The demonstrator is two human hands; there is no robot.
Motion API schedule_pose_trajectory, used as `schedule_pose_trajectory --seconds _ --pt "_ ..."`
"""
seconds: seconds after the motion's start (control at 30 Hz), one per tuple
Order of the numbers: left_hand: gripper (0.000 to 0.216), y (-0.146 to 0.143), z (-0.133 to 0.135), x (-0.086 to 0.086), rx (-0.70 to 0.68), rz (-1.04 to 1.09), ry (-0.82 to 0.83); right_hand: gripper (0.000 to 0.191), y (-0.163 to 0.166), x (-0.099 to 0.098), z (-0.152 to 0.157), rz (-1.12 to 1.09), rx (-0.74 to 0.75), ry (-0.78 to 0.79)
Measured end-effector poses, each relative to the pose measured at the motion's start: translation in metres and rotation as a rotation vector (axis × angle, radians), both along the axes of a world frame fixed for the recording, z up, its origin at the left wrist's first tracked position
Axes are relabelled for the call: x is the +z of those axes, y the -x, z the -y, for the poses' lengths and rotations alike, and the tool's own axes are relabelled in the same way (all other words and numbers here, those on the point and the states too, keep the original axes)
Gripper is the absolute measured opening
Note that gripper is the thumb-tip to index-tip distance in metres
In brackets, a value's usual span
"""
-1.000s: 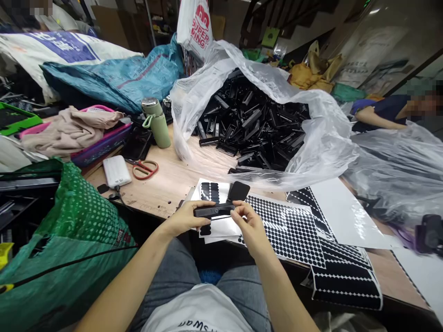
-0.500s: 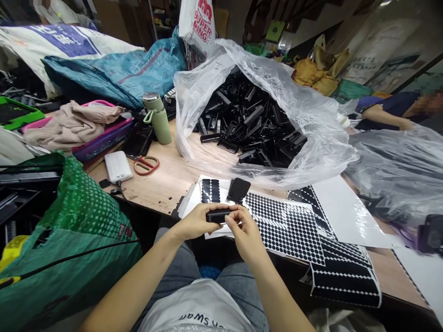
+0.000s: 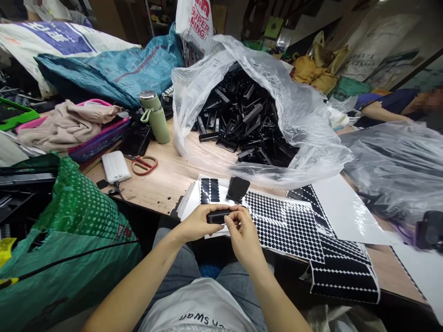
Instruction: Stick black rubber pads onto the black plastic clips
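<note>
Above the table's front edge, my left hand (image 3: 199,224) is closed around a black folding stand (image 3: 217,216), fingers along its far side and thumb at its near side. My right hand (image 3: 242,228) pinches its right end, thumb and forefinger close together. Just beyond my fingers a flat black plate (image 3: 238,189) with rounded corners rises; it looks joined to the stand, but my fingers cover the joint. Under and beside my hands lie a sheet of black round stickers (image 3: 284,223) and a sheet with black oblong stickers (image 3: 209,190).
A clear plastic bag (image 3: 311,143) full of black plastic parts (image 3: 242,115) lies open ahead. Red-handled scissors (image 3: 144,166), a white power bank (image 3: 116,167) and a green bottle (image 3: 157,120) are left of it. A green sack (image 3: 86,216) stands near left. Another person's arm (image 3: 384,110) reaches in at right.
The view has shifted slightly. Both hands keep their hold on the black stand, with hardly any movement of the fingers.
</note>
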State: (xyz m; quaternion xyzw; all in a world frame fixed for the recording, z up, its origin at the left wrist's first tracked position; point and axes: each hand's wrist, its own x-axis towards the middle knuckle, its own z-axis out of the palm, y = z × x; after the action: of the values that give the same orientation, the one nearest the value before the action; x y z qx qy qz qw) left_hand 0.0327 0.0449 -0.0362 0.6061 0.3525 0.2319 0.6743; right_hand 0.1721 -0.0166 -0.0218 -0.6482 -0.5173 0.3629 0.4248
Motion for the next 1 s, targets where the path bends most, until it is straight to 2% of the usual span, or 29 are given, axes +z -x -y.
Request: schedule_pose_trajectory --seconds 0.2,0.33,0.43,0.5,0.6,0.67,0.77,0.87,1.0 --pt "0.05 -0.003 0.002 0.003 0.0 -0.02 -0.019 0.016 0.007 -0.004 0.003 0.054 -0.017 -0.041" --pt "0.051 0.002 0.0 0.0 0.026 -0.099 0.009 0.014 -0.004 -0.023 -0.003 0.146 -0.146 -0.128" --pt "0.049 0.01 -0.005 -0.004 0.087 -0.137 0.043 0.019 -0.036 -0.051 -0.016 0.278 -0.299 0.02" --pt "0.048 0.015 -0.008 -0.007 0.105 -0.135 0.065 0.014 -0.062 -0.07 -0.026 0.409 -0.305 0.189" --pt "0.051 0.015 -0.01 -0.009 0.098 -0.098 0.137 0.01 -0.087 -0.09 -0.037 0.461 -0.299 0.258" --pt "0.054 0.012 -0.01 -0.01 0.104 -0.066 0.191 0.01 -0.094 -0.094 -0.039 0.454 -0.291 0.254" --pt "0.056 0.007 -0.009 -0.012 0.14 -0.013 0.247 0.012 -0.092 -0.085 -0.036 0.43 -0.261 0.242" --pt "0.059 0.004 -0.009 -0.015 0.147 0.004 0.263 0.015 -0.08 -0.06 -0.027 0.296 -0.195 0.193" --pt "0.062 0.0 -0.01 -0.017 0.13 0.0 0.265 0.016 -0.049 -0.025 -0.018 0.031 -0.016 0.012"
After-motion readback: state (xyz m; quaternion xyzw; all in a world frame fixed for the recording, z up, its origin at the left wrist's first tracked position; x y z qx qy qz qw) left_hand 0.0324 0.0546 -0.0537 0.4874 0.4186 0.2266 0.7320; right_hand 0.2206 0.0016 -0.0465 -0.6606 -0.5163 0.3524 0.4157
